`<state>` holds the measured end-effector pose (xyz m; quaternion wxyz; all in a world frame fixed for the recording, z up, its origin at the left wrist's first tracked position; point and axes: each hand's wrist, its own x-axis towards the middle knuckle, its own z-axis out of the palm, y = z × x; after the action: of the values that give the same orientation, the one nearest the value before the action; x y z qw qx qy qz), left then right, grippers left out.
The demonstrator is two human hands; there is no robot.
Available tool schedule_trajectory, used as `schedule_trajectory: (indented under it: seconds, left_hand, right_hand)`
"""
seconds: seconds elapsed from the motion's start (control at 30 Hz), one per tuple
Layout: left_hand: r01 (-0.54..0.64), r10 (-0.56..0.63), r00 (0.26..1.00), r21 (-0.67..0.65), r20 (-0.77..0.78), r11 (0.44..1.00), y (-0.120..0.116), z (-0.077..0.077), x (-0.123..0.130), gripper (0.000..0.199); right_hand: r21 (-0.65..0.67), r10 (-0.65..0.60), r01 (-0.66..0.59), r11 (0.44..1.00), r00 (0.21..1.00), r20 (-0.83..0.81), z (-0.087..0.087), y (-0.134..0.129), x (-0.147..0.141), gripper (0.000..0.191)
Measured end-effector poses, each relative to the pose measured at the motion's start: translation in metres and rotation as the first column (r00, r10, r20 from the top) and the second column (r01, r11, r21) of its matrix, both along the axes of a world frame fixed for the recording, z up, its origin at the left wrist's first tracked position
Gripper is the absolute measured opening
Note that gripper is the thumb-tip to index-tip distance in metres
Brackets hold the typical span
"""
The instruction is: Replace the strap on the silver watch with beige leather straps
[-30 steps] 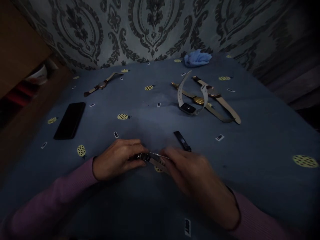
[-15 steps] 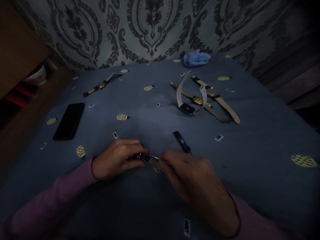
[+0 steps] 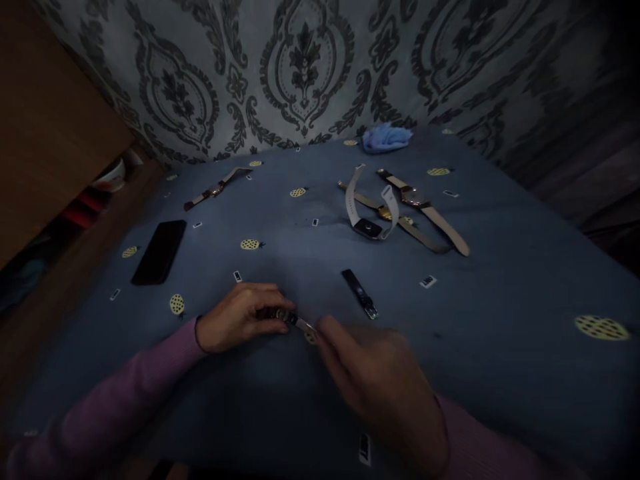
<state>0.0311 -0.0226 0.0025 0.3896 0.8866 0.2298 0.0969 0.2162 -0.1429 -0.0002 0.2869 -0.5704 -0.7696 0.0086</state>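
Note:
My left hand (image 3: 245,317) is closed around a small dark watch (image 3: 284,315), with its shiny metal edge showing between thumb and fingertips. Opposite it, my right hand (image 3: 375,373) pinches a thin, pale metallic strip like a blade or slim tool (image 3: 306,327). The tip of this strip meets the watch's right end; its exact kind is too dark to make out. Beyond my right hand, a short dark watch strap (image 3: 360,293) with a metal buckle lies loose on the cloth.
A white-strapped smartwatch (image 3: 369,229), a gold watch (image 3: 385,213) and a brown-and-beige watch (image 3: 413,197) lie together at the right. Another watch (image 3: 217,189) and a black phone (image 3: 160,252) are at the left. A crumpled blue cloth (image 3: 387,138) sits by the wall.
The view has shifted slightly, so the table's things sit a little differently in it. My right hand has moved and tilted a bit, uncovering the loose strap's buckle. My left hand keeps its hold.

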Motion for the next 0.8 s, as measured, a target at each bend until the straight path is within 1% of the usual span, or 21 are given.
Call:
schedule_trajectory:
  seconds: [0.07,0.23,0.37,0.53,0.8]
  left_hand:
    - [-0.013,0.013,1.000,-0.002,0.000,1.000,0.000,-0.001,0.000,0.022]
    - [-0.030,0.030,0.999,0.008,-0.024,1.000,-0.001,0.000,0.002,0.021]
    - [-0.028,0.029,0.999,0.003,-0.031,1.000,-0.001,0.002,0.003,0.021]
    - [-0.021,0.021,1.000,0.004,-0.011,1.000,-0.002,0.001,0.001,0.023]
    - [-0.005,0.005,1.000,0.032,0.010,0.999,-0.002,-0.001,0.000,0.020]
  right_hand:
    - [-0.006,0.007,-0.007,1.000,1.000,-0.004,0.001,0.000,-0.002,0.035]
    - [-0.029,-0.026,0.027,0.999,0.998,0.051,-0.001,0.002,-0.003,0.027]
    - [-0.112,-0.034,0.043,0.993,0.996,0.085,-0.004,0.005,-0.003,0.021]
    - [-0.214,-0.041,0.064,0.975,0.993,0.109,-0.006,0.009,-0.003,0.017]
    - [-0.298,-0.037,0.073,0.952,0.992,0.124,-0.003,0.011,-0.004,0.019]
